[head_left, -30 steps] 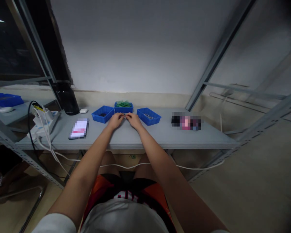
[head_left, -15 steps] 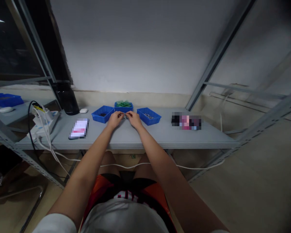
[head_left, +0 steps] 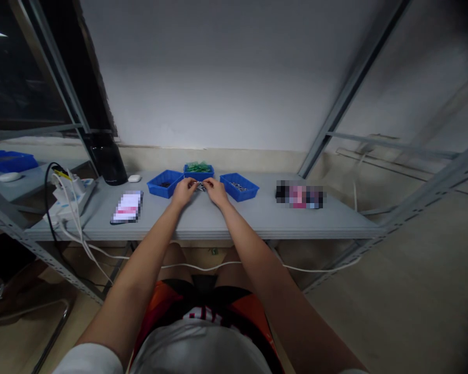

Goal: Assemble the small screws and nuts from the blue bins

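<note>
My left hand [head_left: 184, 191] and my right hand [head_left: 216, 191] meet over the middle of the grey shelf, fingertips close together. Between them is a cluster of small shiny metal pieces [head_left: 200, 186], too small to name, and the fingers of both hands are closed at it. Just behind stands a blue bin [head_left: 198, 175] with green pieces [head_left: 198, 167] in it. A second blue bin [head_left: 161, 191], left of my left hand, has dark pieces inside. To the right of my right hand, a third blue bin [head_left: 243, 196] contains small silvery metal parts [head_left: 238, 186].
On the shelf [head_left: 265, 221] at left lie a phone [head_left: 127, 206], a white case [head_left: 134, 178], a black cylinder [head_left: 109, 161] and a power strip [head_left: 72, 200] with cables. A blurred-out item [head_left: 300, 196] lies at right. Metal uprights [head_left: 335, 114] frame the shelf.
Both hands stay almost in place, with only slight finger movement around the small metal pieces. The bins have not moved.
</note>
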`<state>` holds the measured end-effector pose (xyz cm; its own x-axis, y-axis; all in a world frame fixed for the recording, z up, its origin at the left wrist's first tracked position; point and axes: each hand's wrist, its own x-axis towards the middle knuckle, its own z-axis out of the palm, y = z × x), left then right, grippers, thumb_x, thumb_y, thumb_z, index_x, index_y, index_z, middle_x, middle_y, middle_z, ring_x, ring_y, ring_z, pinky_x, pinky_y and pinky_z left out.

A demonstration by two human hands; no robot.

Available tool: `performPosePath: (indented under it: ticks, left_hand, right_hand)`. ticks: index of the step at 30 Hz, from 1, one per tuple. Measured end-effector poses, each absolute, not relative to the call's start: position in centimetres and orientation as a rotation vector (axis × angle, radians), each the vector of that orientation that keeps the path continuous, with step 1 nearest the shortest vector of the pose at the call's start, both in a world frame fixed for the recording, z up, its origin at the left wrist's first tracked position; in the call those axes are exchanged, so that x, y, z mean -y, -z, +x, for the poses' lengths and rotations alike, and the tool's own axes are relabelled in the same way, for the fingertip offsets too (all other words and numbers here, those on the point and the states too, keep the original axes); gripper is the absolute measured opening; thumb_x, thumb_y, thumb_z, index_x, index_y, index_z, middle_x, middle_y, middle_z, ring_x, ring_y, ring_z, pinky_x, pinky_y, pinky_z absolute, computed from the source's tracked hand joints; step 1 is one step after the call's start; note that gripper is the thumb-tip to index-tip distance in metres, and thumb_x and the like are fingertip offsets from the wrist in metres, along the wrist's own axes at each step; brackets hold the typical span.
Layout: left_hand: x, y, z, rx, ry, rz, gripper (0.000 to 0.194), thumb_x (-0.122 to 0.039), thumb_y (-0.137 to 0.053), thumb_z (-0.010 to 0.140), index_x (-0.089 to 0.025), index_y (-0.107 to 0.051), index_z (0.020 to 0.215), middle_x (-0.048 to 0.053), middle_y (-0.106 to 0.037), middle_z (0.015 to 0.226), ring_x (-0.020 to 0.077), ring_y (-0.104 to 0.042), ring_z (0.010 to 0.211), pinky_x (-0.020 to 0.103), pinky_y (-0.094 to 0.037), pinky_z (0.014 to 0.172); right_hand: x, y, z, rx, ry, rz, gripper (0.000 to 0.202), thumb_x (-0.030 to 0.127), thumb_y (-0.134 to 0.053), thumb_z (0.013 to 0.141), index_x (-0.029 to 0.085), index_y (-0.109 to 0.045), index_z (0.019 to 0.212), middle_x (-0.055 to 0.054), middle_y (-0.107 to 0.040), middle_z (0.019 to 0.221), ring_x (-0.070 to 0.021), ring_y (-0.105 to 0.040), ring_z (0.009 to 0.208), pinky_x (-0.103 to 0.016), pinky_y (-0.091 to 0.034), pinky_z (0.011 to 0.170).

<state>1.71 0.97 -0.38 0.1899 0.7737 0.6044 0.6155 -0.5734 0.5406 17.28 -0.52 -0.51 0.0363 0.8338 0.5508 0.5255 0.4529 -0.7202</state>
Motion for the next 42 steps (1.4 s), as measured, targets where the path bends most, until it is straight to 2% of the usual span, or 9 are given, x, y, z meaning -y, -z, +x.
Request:
performPosePath:
  ticks: [7, 16, 29, 35, 42]
  left_hand:
    - [-0.8, 0.1, 1.6, -1.33, -1.354, 2.273, 0.02, -0.024, -0.05, 0.084, -0.014, -0.067, 0.09, 0.008, -0.067, 0.088, 0.0177, -0.059, 0.08, 0.029, -0.045, 0.077]
    - [-1.0, 0.4, 2.0, -1.127, -1.379, 2.309, 0.019, -0.027, -0.053, 0.082, -0.014, -0.066, 0.087, 0.006, -0.066, 0.085, 0.0151, -0.058, 0.078, 0.026, -0.045, 0.074]
    - [-1.3, 0.8, 1.9, -1.101, -1.304, 2.31, 0.024, -0.031, -0.055, 0.082, -0.014, -0.069, 0.092, 0.008, -0.068, 0.09, 0.0167, -0.06, 0.082, 0.029, -0.046, 0.079]
    - [-1.1, 0.5, 1.9, -1.291, -1.326, 2.243, 0.022, -0.03, -0.052, 0.081, -0.014, -0.066, 0.085, 0.007, -0.067, 0.084, 0.0164, -0.059, 0.078, 0.028, -0.045, 0.075]
    - [-0.6, 0.7, 1.9, -1.308, -1.089, 2.332, 0.017, -0.025, -0.055, 0.076, -0.014, -0.065, 0.084, 0.005, -0.067, 0.08, 0.0154, -0.057, 0.071, 0.026, -0.044, 0.069]
  right_hand:
    - [0.3, 0.7, 17.5, 1.62, -0.366, -1.226, 0.02, 0.024, -0.05, 0.084, 0.016, -0.067, 0.091, -0.005, -0.069, 0.088, -0.0159, -0.061, 0.079, -0.027, -0.045, 0.078]
    - [-0.2, 1.9, 17.5, 1.959, -0.388, -1.117, 0.019, 0.019, -0.052, 0.084, 0.018, -0.07, 0.09, -0.004, -0.07, 0.088, -0.0151, -0.06, 0.078, -0.026, -0.044, 0.078]
    - [-0.2, 1.8, 17.4, 1.918, -0.394, -1.128, 0.021, 0.019, -0.052, 0.084, 0.019, -0.07, 0.096, -0.004, -0.071, 0.092, -0.0166, -0.061, 0.084, -0.03, -0.044, 0.084]
    - [0.2, 1.3, 17.3, 1.818, -0.415, -1.156, 0.022, 0.025, -0.051, 0.085, 0.016, -0.07, 0.094, -0.006, -0.07, 0.091, -0.0163, -0.06, 0.082, -0.028, -0.044, 0.08]
    - [0.4, 1.1, 17.3, 1.684, -0.397, -1.168, 0.021, 0.032, -0.052, 0.084, 0.018, -0.068, 0.088, -0.003, -0.069, 0.083, -0.0145, -0.06, 0.076, -0.025, -0.044, 0.074]
